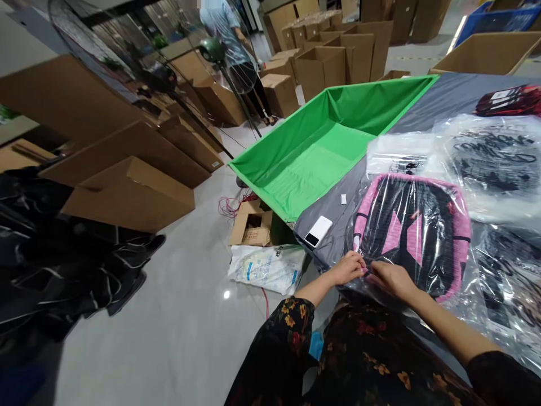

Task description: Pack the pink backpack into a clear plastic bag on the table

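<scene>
Both hands, left hand (349, 268), right hand (391, 278), pinching bagged pink backpack (412, 231) edge (bag print unreadable), white phone (318, 230) near

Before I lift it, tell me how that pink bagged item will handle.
The pink item is probably floppy: it looks like folded fabric. Its glossy bag may slip. Both hands, left and right, pinch its near edge.

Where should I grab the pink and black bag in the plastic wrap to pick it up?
Probably at the near open edge of the plastic wrap, coming from the person's side. Both hands, the left hand and right hand, already pinch there. The pink and black bag lies flat on the grey table, so its slippery top gives little to hold.
</scene>
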Tool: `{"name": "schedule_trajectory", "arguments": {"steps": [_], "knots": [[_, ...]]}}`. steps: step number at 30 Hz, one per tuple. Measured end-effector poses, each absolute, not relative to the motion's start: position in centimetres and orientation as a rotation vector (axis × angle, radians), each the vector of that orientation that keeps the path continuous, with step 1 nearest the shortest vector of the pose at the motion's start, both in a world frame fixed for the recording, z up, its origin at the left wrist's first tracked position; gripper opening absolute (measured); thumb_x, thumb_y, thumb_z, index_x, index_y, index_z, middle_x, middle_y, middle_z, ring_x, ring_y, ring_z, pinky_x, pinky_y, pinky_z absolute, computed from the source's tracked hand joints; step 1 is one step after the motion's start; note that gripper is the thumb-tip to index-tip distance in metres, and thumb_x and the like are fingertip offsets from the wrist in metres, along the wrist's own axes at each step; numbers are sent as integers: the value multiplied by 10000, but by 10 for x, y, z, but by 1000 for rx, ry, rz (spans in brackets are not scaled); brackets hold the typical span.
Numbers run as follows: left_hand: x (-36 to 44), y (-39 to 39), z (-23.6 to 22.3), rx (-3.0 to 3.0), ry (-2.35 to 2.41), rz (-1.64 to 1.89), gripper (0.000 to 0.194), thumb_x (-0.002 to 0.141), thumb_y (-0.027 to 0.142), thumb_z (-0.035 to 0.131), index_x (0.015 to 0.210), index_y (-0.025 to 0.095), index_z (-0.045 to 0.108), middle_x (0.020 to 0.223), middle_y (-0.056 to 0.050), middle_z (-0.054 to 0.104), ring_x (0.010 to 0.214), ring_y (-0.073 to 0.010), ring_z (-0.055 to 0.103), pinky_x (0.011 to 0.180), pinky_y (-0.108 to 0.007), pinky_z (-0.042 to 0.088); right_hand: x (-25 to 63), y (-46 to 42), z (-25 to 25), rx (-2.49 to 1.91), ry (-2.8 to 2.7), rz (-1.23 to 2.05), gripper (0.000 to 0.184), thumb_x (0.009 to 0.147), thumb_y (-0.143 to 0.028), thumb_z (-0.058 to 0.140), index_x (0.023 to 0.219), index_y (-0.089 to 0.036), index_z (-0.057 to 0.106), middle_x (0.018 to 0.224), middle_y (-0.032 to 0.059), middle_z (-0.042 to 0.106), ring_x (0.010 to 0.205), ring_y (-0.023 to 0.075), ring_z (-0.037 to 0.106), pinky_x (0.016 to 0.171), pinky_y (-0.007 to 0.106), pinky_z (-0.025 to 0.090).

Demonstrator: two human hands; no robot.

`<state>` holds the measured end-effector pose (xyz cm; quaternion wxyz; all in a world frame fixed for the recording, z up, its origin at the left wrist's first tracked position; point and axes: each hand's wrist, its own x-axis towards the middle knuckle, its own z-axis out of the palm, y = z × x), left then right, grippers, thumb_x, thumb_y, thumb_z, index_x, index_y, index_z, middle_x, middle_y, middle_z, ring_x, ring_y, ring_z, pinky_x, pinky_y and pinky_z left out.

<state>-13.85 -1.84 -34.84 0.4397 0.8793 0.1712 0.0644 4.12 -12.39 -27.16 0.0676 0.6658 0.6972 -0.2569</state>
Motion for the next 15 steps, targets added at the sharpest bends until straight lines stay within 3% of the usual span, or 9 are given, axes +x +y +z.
{"name": "schedule_trajectory", "arguments": {"steps": [5,10,13,15], "knots": [[-141,-22,-347,2187,477,113,130,916,235,661,815,201,736,1185,-93,712,1299,-270,506,1141,-466,417,19,-119,-286,2075,2018,-873,214,900,-341,624,1071,-212,628,1016,100,763,937,265,730,700,305,450],[-140,-21,-336,2180,556,85,118,855,251,741,747,208,721,1145,-58,738,1247,-275,555,1084,-476,446,23,-105,-284,2218,2009,-925,285,814,-475,735,873,-228,606,858,77,756,839,277,726,649,300,436],[-137,-8,-334,2148,672,149,147,806,320,805,748,215,720,1172,-45,733,1204,-247,595,1109,-436,426,49,-140,-268,2408,2036,-912,367,939,-594,512,814,-249,518,765,25,706,733,200,680,639,280,459],[-132,7,-339,2108,837,224,158,885,352,714,858,198,729,1251,-87,694,1223,-245,590,1117,-435,423,73,-187,-256,2673,1988,-795,478,985,-659,288,794,-257,463,699,22,646,637,179,626,613,289,481]]}}
